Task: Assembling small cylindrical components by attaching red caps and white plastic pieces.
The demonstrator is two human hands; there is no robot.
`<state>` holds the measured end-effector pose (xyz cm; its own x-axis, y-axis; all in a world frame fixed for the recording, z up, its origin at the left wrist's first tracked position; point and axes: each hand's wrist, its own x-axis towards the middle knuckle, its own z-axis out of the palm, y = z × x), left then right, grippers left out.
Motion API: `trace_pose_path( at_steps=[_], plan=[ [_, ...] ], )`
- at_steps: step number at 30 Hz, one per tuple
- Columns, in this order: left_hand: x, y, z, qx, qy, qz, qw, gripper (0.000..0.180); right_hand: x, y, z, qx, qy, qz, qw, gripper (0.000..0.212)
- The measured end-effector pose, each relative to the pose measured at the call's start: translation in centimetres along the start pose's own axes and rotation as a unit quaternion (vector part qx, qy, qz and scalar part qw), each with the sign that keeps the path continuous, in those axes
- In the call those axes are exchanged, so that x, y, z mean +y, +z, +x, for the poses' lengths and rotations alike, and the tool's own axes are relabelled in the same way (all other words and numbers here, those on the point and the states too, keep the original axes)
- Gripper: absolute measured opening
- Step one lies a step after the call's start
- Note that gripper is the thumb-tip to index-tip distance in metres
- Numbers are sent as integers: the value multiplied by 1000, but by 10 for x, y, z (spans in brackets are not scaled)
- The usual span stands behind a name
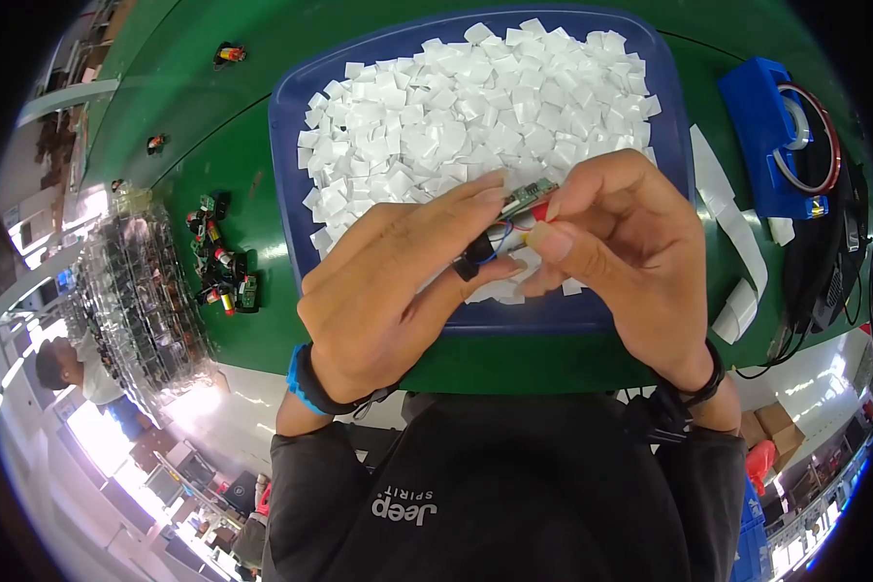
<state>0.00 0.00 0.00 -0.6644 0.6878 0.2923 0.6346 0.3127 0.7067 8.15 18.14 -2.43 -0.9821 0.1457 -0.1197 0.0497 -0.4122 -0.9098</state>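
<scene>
Head view: left fingers (480,197), right fingers (553,241) pinch wired circuit board (530,199), hiding part of tray (280,145); roll holder (747,121) right, modules (248,293) left.

green table (184,87) under blue tray (283,165), probable circuit boards (247,291)

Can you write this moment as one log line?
left hand: holds small wired circuit board; right hand: pinches red part; beneath: white pieces in blue tray

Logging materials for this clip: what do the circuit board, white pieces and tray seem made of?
Circuit board: probably rigid laminate, slightly shiny, flat and green. White pieces: maybe paper or plastic film, partly glossy, thin. Tray: likely plastic, smooth, with rounded corners.
</scene>
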Motion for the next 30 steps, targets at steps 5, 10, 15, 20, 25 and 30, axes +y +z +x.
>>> trace_pose_path(
  at_steps=[5, 10, 15, 20, 25, 30],
  plan=[
    [-3, 3, 0, 4, 63, 82, 995, 50, -1, 2, 0, 28, 36, 54, 998, 20],
    [-6, 11, 1, 45, 106, 129, 985, 48, 4, 7, 0, 73, 20, 61, 995, 15],
    [-3, 10, 2, 39, 108, 129, 985, 47, 8, 8, -4, 98, -34, 35, 994, 9],
    [-1, 10, 4, 33, 102, 109, 988, 45, 6, 7, -4, 102, -22, 44, 994, 7],
    [1, 10, 6, 33, 102, 101, 989, 43, 6, 5, -3, 102, 2, 55, 993, 7],
    [0, 4, 6, -3, 22, 9, 1000, 42, 6, 4, -3, 97, -4, 19, 995, 11]
  ],
)
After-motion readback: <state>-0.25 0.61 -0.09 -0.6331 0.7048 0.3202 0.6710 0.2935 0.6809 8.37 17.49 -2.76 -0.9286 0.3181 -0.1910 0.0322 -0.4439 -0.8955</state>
